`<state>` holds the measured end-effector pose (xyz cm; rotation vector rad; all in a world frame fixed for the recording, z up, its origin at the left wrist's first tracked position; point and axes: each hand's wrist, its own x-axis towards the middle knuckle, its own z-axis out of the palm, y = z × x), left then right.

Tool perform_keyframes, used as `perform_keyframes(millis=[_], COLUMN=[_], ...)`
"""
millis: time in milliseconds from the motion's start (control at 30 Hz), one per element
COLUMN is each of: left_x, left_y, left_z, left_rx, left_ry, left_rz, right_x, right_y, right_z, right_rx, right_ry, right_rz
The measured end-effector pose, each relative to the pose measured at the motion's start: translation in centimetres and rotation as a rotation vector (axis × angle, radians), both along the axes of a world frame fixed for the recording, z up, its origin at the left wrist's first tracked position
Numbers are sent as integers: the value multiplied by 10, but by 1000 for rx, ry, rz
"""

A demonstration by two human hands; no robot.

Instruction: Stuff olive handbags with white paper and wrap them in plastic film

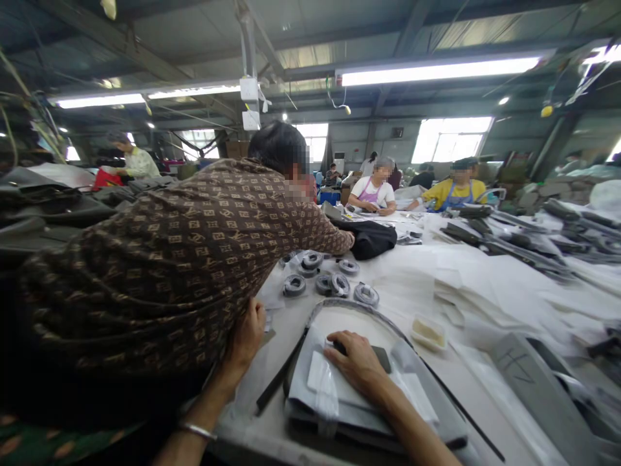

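Observation:
My left hand (247,333), with a metal bangle on the wrist, is closed at the table's edge, right against the co-worker's patterned shirt (194,259). Whatever its curled fingers hold, if anything, is hidden. My right hand (358,359) lies over a flat grey bag piece (305,388) partly covered in pale sheeting and clear tape. Its thumb and fingers are apart and bent, resting over a dark grey piece (382,359). A curved zipper-like strip (388,317) arches behind the bag piece, its dark ends trailing down both sides.
Several wrapped coils (366,294) lie beyond the bag piece. To the right are a small plastic tub (429,333), a grey bin (533,382) and piled dark parts (509,239). A co-worker leans across from the left, an arm reaching to black fabric (373,239). Other people sit farther back.

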<state>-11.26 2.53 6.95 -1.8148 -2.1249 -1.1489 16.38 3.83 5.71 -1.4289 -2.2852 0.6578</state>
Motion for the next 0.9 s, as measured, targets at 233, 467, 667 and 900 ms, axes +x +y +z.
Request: perform_keyframes(millis=[233,467,667,900], left_x=[21,27,36,73], left_y=[-20,-31,-40,-54], left_z=[7,14,17,22], left_rx=[3,-50,-218,-254], left_ry=[25,17,-123,-99], left_rz=[-59,-37,-131,-326], right_x=[-1,1,1,8], right_y=[0,-1,1,6], right_z=[2,3,-2,6], right_rx=[-1,3,17,60], right_ry=[-3,10,70,338], right_rz=[11,11,-3,-79])
